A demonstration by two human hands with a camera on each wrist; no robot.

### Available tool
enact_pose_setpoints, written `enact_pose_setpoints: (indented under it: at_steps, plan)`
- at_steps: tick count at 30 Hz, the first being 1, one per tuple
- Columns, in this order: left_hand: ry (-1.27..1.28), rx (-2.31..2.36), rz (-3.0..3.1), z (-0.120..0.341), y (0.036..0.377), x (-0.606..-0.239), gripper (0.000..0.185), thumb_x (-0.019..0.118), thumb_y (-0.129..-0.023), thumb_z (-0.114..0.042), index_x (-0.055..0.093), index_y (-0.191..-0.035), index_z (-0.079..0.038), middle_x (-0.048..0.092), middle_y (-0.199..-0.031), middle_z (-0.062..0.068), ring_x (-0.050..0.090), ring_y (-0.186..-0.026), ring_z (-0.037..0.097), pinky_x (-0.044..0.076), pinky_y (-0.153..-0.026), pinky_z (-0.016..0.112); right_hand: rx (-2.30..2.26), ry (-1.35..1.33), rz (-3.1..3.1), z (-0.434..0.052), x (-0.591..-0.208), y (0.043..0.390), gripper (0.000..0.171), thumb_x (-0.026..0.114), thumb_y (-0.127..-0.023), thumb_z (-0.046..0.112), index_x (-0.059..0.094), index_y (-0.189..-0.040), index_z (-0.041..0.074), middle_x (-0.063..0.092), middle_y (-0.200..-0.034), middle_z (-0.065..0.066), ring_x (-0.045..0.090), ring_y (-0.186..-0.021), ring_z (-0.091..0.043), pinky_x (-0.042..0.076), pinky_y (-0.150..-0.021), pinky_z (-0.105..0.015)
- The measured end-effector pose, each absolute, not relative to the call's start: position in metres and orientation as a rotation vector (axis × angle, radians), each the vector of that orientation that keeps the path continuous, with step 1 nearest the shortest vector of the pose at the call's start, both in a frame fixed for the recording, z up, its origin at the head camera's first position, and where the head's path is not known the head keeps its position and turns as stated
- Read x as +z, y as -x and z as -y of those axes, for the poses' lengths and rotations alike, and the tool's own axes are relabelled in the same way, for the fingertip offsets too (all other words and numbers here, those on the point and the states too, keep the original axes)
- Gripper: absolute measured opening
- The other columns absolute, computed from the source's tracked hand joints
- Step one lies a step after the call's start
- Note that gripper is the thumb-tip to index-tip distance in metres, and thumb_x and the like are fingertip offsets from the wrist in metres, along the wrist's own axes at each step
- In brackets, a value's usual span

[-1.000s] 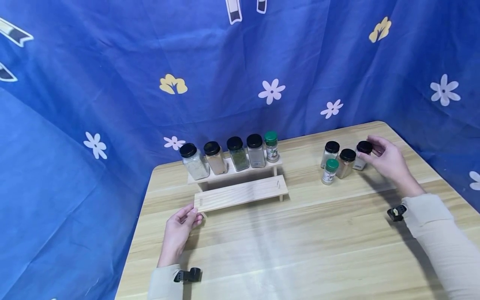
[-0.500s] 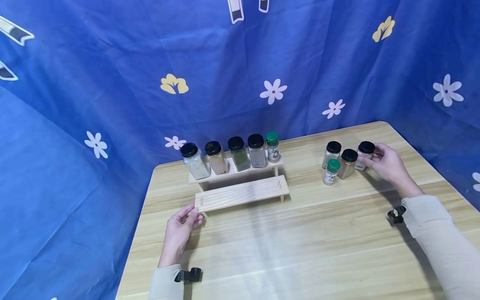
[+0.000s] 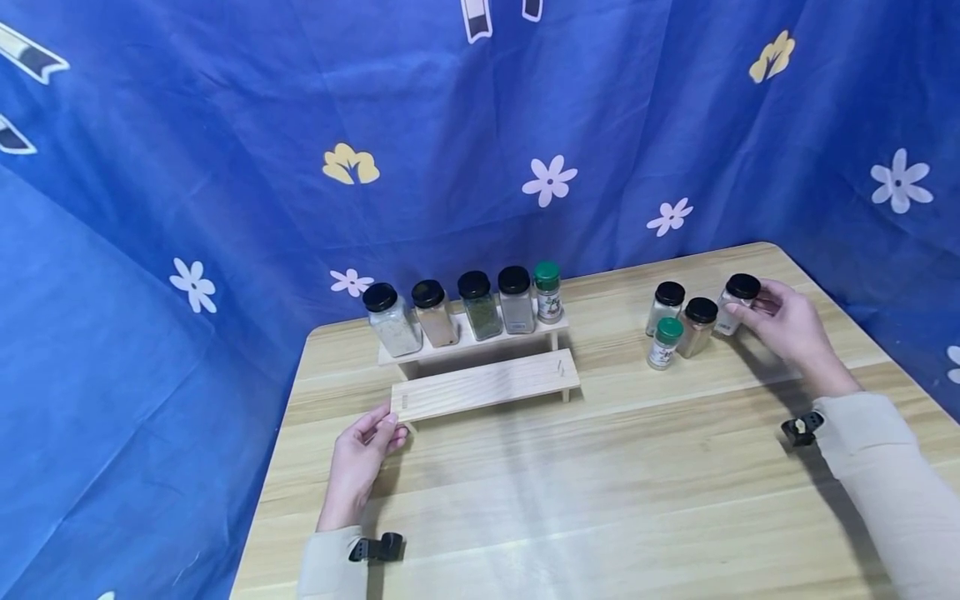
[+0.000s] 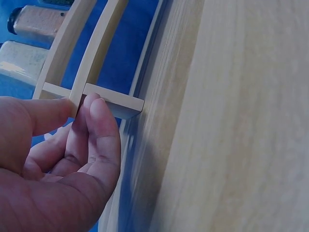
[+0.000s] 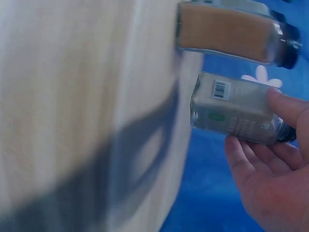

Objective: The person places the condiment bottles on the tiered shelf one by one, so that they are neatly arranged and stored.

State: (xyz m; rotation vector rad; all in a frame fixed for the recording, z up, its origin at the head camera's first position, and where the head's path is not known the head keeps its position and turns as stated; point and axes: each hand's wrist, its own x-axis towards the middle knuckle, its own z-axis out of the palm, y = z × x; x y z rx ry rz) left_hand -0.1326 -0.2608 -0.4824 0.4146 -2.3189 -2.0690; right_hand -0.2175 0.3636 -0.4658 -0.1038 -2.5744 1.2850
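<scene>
My left hand (image 3: 358, 461) pinches the near left end of the lower tier of a two-tier wooden rack (image 3: 487, 386); in the left wrist view the thumb lies on top of the board and the fingers curl under it. At the right, my right hand (image 3: 793, 333) grips a black-lidded spice jar (image 3: 729, 315) of greyish powder between thumb and fingers. In the right wrist view this jar (image 5: 234, 108) shows a barcode and label. Beside it stand a brown-powder jar (image 3: 694, 337), a pale black-lidded jar (image 3: 663, 315) and a small green-lidded shaker (image 3: 663, 352).
On the rack's upper tier stand several jars, from a white-powder jar (image 3: 395, 330) at the left to a green-lidded shaker (image 3: 549, 302) at the right. The wooden table (image 3: 600, 483) meets a blue flowered curtain (image 3: 450, 150) at the back and sides.
My right hand has raised the gripped jar slightly and moved it a little right, away from the brown-powder jar. The left hand keeps its hold on the rack.
</scene>
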Motion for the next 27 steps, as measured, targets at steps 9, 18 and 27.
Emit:
enact_pose_setpoints:
  at_steps: [9, 18, 27]
  plan:
    - [-0.428, -2.058, 2.334, 0.263, 0.134, -0.485, 0.044, 0.061, -0.106, -0.007, 0.052, -0.147, 0.007, 0.075, -0.098, -0.002, 0.074, -0.089, 0.007, 0.068, -0.087, 0.02, 1.289, -0.009, 2.399, -0.361, -0.431, 0.213, 0.045, 0.079, -0.095, 0.015, 0.063, -0.129, -0.01, 0.056, -0.089, 0.045, 0.055, -0.084, 0.029, 0.048, -0.075, 0.008]
    - [-0.421, -2.068, 2.322, 0.263, 0.134, -0.485, 0.045, 0.061, -0.106, -0.009, 0.051, -0.147, 0.008, 0.075, -0.098, 0.0, 0.074, -0.089, 0.006, 0.068, -0.087, 0.019, 1.296, -0.084, 2.34, -0.341, -0.399, 0.208, 0.045, 0.082, -0.093, 0.011, 0.066, -0.132, -0.005, 0.06, -0.095, 0.044, 0.061, -0.089, 0.025, 0.05, -0.081, 0.007]
    - [-0.428, -2.08, 2.324, 0.264, 0.134, -0.485, 0.046, 0.06, -0.107, -0.011, 0.05, -0.149, 0.007, 0.075, -0.101, 0.003, 0.073, -0.09, 0.006, 0.068, -0.088, 0.02, 1.308, -0.171, 2.38, -0.302, -0.38, 0.198, 0.046, 0.083, -0.092, 0.015, 0.067, -0.132, -0.002, 0.061, -0.1, 0.038, 0.061, -0.092, 0.021, 0.052, -0.085, 0.005]
